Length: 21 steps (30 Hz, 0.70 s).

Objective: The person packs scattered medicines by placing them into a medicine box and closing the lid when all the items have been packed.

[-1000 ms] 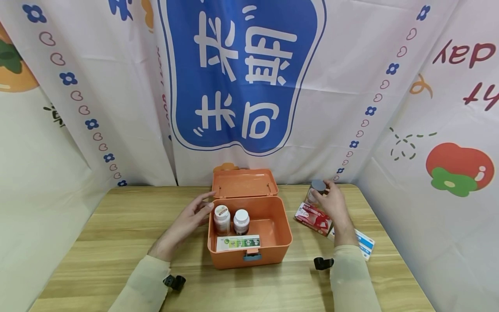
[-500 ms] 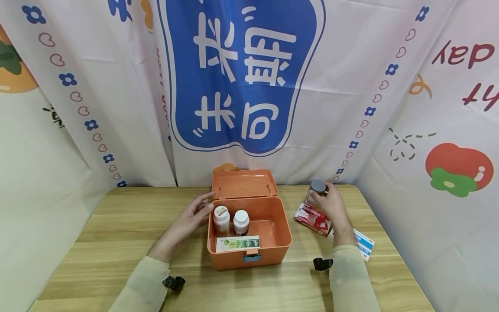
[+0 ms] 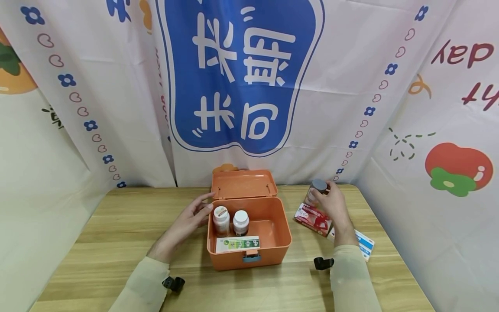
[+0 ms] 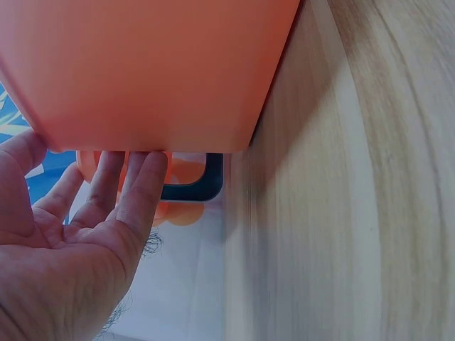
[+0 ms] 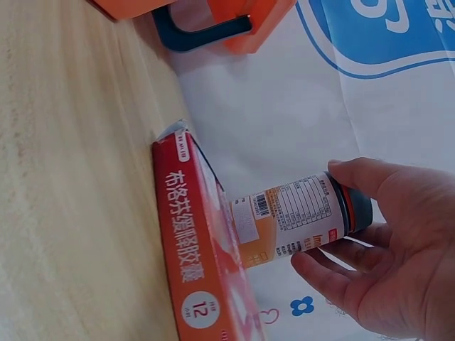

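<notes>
Right hand [image 3: 332, 203]: thumb and fingers clamped around the top of a bottle [image 5: 288, 219], thumb at one side of the dark grey cap [image 5: 361, 206], fingertips at the other. Bottle is at the right rear of the wooden table [image 3: 128, 225], just behind a red box [image 3: 309, 216] and to the right of the orange case [image 3: 269, 256].

Bottle appearance: cylindrical; cap wide, with a thin red-orange ring near its lower edge. Label mostly white, orange toward the base, with a printed table of small text, a barcode, a pale blank patch and orange-red lettering partly cut off by the curve. Base hidden by the red box; cannot tell whether it touches the table.

Red box lies flat, white characters on its side, "12" in a pale disc. Blue-and-white carton [image 3: 365, 246] lies nearby, partly under the right forearm in the head view.

Left hand [image 3: 192, 219]: fingers apart, extended, thumb at the left rim of the case. Case lid [image 3: 244, 184] folded back. Inside: two white bottles [image 3: 221, 222] side by side at left, a white-and-green carton [image 3: 237, 244] in front of them.
</notes>
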### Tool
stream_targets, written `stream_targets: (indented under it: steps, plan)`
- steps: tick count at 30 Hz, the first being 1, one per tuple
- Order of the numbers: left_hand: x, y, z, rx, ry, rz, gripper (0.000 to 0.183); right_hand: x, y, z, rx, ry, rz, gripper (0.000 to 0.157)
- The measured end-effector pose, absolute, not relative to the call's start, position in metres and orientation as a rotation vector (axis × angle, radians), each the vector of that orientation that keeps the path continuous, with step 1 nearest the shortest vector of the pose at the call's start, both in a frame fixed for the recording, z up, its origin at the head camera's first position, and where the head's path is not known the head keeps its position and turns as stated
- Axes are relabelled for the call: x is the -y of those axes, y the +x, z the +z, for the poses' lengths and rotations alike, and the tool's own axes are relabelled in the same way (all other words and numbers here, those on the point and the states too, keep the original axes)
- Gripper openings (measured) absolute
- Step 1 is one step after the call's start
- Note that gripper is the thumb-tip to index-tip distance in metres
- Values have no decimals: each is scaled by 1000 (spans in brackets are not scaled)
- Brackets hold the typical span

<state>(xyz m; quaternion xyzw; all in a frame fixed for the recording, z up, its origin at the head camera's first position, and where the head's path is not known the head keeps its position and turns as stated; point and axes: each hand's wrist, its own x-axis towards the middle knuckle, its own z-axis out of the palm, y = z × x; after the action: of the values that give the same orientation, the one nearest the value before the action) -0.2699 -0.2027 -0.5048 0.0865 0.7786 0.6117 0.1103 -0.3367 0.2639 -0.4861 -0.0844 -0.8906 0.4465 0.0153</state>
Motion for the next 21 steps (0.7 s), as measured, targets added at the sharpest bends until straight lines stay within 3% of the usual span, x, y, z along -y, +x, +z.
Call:
stream_targets:
  steps: [21]
  plan:
    - [203,-270,-505,-2283,263,1803,58,-256,-327,-454,2670,-142,1294,69]
